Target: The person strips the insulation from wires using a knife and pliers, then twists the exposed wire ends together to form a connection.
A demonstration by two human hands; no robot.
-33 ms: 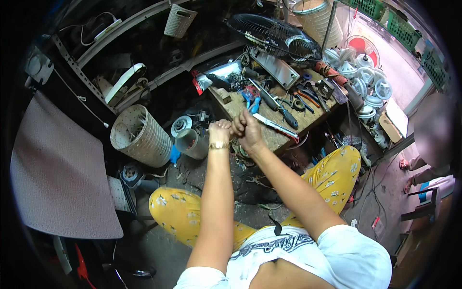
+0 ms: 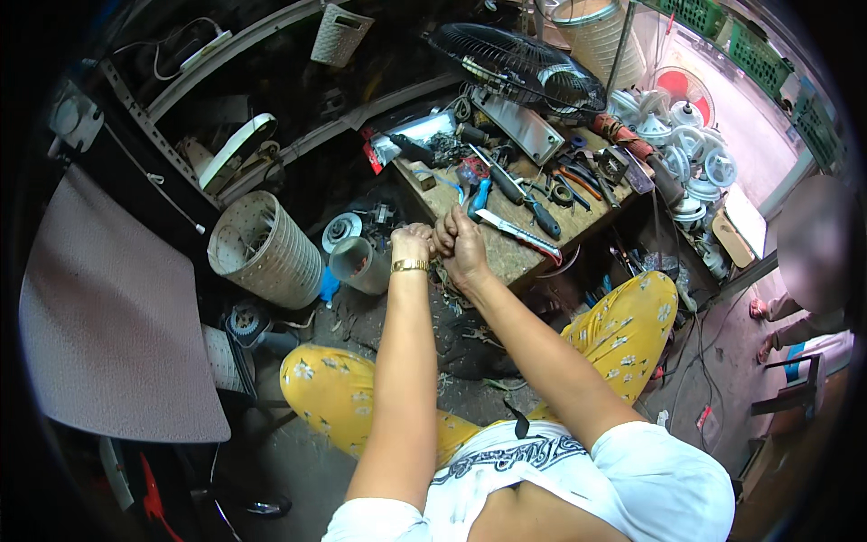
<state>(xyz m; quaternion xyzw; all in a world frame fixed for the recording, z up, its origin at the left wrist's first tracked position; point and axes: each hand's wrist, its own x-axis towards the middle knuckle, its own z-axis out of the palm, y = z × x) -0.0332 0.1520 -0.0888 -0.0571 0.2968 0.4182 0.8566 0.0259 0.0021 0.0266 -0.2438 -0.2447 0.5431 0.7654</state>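
At the near-left edge of the tabletop, I've got both hands up close and meeting in front of me, arms stretched straight out. The left hand, with a gold watch on its wrist, has its fingers curled inward. The right hand sits just beside it, seemingly touching, fingers curled too. From my end of the feed I honestly can't tell whether either set is pinching something: the tips are hidden, and anything small between them doesn't show. If there's a piece being worked, it's right there where the hands meet.

My read is that this is a close two-handed handling step. I'd say it calls for steady wrists and small finger movements, no big reach, and a clearer look between the fingertips before I trust any grip.

Nearest stuff on the wood: a long white-and-red tool just beyond the right hand, and a blue-handled tool behind it. A translucent tub stands below and left of the left hand, so I'd mind that elbow room, folks.
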